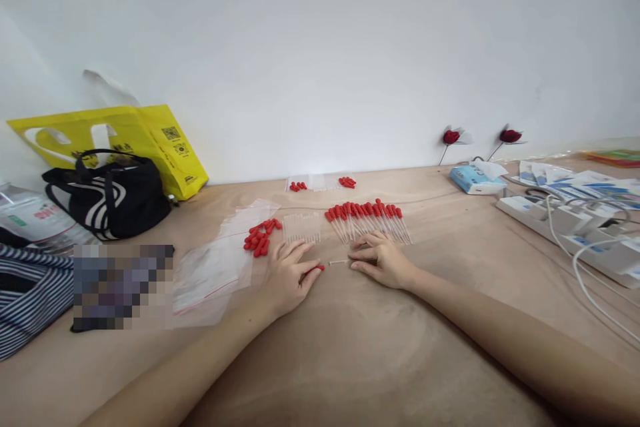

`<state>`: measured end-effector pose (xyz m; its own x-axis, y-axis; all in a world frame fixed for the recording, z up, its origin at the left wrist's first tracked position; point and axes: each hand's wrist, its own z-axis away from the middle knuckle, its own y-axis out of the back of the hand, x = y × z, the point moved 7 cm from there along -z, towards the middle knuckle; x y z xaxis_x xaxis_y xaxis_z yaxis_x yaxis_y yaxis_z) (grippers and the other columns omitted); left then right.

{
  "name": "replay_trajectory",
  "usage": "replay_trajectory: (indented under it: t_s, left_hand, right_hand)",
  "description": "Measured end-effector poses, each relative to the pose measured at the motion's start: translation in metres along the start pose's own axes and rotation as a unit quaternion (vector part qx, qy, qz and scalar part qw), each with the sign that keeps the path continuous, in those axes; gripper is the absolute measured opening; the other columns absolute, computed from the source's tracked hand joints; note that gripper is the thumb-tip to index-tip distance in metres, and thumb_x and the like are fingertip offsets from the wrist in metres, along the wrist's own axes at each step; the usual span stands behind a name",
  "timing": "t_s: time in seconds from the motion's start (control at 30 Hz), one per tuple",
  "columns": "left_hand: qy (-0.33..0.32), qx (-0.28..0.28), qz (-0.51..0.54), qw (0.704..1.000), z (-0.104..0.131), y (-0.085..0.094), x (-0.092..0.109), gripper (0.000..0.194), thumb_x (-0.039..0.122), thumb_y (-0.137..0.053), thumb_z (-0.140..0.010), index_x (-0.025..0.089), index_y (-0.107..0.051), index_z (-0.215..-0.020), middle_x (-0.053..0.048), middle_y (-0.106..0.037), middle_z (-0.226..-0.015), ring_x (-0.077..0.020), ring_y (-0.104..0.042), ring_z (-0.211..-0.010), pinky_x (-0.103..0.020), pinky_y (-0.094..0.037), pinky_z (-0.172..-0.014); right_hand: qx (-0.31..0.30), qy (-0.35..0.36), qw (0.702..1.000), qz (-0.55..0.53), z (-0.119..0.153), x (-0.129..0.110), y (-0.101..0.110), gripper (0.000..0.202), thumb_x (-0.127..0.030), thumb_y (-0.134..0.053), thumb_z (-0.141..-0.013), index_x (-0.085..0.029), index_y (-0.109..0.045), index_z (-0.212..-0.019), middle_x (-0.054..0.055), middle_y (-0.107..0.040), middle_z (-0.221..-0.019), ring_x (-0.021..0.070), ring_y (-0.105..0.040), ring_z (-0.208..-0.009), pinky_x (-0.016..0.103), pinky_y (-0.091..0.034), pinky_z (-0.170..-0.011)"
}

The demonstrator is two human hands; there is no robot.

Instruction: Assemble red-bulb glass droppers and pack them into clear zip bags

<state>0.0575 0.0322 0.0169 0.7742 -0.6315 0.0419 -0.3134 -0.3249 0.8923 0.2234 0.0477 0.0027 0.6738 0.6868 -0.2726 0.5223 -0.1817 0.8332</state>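
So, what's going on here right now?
A person's left hand holds a red bulb, and the right hand holds a thin clear tube; bulb and tube are apart. Just beyond lie loose red bulbs, a row of bare tubes and a spread of red-topped tubes.

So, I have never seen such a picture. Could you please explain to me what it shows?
No machine is here: these are a person's two bare hands. The single picture comes from a camera on the person's head, looking forward and down. The left hand holds a red cap; the right hand holds a thin clear tube. Cap and tube are apart. On the table lie more caps, bare tubes, tubes with caps on, and plastic bags.
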Motion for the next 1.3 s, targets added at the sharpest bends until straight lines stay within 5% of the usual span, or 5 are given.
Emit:
replay_trajectory:
  t_s: [0.33,0.5,0.7,1.3]
  left_hand:
    - [-0.022,0.007,0.060,0.998,-0.003,-0.008,0.002,0.023,0.021,-0.036,-0.088,0.020,-0.058,-0.093,-0.003,-0.065,-0.100,-0.0188,-0.051,-0.106,-0.046,-0.025,-0.099]
    - [-0.023,0.029,0.058,0.998,-0.002,-0.007,0.002,0.022,0.020,-0.035,-0.088,0.018,-0.056,-0.095,-0.003,-0.067,-0.094,-0.0188,-0.055,-0.101,-0.048,-0.025,-0.099]
    - [-0.023,0.038,0.060,0.997,-0.001,-0.007,0.000,0.021,0.019,-0.035,-0.088,0.019,-0.055,-0.095,-0.003,-0.067,-0.091,-0.0181,-0.057,-0.098,-0.048,-0.026,-0.099]
    - [-0.009,0.058,0.109,0.992,-0.002,-0.003,0.003,0.018,0.023,-0.037,-0.087,0.019,-0.054,-0.082,0.001,-0.066,-0.075,-0.0127,-0.060,-0.070,-0.042,-0.029,-0.094]
  right_hand:
    - [0.068,-0.006,0.997,0.018,-0.003,-0.011,-0.002,0.013,-0.022,-0.047,-0.083,-0.017,-0.058,-0.077,0.004,-0.063,-0.084,0.0172,-0.050,-0.087,0.034,-0.032,-0.078]
    - [0.094,0.014,0.994,0.053,-0.004,-0.021,-0.003,0.013,-0.018,-0.043,-0.084,-0.018,-0.055,-0.078,0.001,-0.065,-0.076,0.0157,-0.053,-0.088,0.043,-0.014,-0.097]
    - [0.128,0.031,0.990,0.057,-0.001,-0.024,0.002,0.014,-0.019,-0.043,-0.084,-0.020,-0.058,-0.082,0.000,-0.066,-0.077,0.0140,-0.055,-0.085,0.043,-0.010,-0.099]
    - [0.108,0.131,0.985,0.040,0.002,-0.042,0.003,0.020,-0.017,-0.045,-0.080,-0.019,-0.062,-0.090,0.001,-0.060,-0.065,0.0146,-0.049,-0.076,0.040,-0.023,-0.088]
